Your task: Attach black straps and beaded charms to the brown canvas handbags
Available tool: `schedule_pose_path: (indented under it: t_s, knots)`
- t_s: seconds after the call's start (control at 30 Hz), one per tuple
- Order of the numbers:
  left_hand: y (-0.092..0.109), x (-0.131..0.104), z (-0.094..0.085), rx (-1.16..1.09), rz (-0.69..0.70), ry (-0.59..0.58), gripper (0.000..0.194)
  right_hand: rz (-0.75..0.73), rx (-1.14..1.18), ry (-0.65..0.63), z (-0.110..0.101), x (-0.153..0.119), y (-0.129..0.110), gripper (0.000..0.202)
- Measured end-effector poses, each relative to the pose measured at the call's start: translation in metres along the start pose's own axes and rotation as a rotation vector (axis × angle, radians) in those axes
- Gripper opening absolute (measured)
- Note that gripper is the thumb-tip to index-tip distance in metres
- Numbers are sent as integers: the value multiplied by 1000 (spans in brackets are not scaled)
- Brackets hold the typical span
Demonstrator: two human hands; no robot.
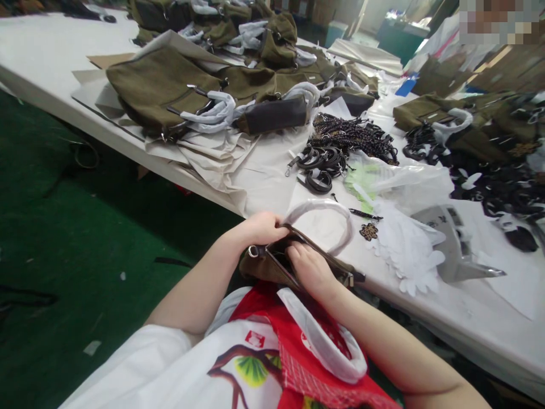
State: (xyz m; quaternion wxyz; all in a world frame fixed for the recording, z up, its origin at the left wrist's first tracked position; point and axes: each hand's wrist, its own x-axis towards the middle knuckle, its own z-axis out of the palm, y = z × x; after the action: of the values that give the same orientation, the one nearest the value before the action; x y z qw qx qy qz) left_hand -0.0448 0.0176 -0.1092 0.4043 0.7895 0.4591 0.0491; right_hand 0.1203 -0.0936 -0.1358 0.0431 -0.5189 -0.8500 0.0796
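One olive fabric handbag (259, 268) sits at the near edge of the table (272, 187), against a red apron (259, 301), its unzipped mouth running lengthwise roughly along that edge. The left hand (264, 228) pinches the rim near the mouth's left end. Nearer the middle, the right hand (313, 267) reaches inside, fingers together (their tips are hidden, so I cannot tell what they hold). Stiff metal zip teeth border the soft cloth; both arched handles (347, 227) wear smooth pale wrapping.
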Motion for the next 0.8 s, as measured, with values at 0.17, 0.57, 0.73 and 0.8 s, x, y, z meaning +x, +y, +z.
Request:
schedule_pose_path:
  t_s: [0.17,0.57,0.73,0.8]
  knots:
    - [-1,5,-8,88,-14,-201,42,-35,59,4,3,2,3,17]
    - [9,-11,-1,163,7,4,36,174,55,-137,-11,9,-5,22]
    - [15,-11,3,186,16,-8,35,146,-16,-266,-11,19,-5,25]
    - [17,-10,6,191,34,-16,35,112,8,-307,-9,23,-5,27]
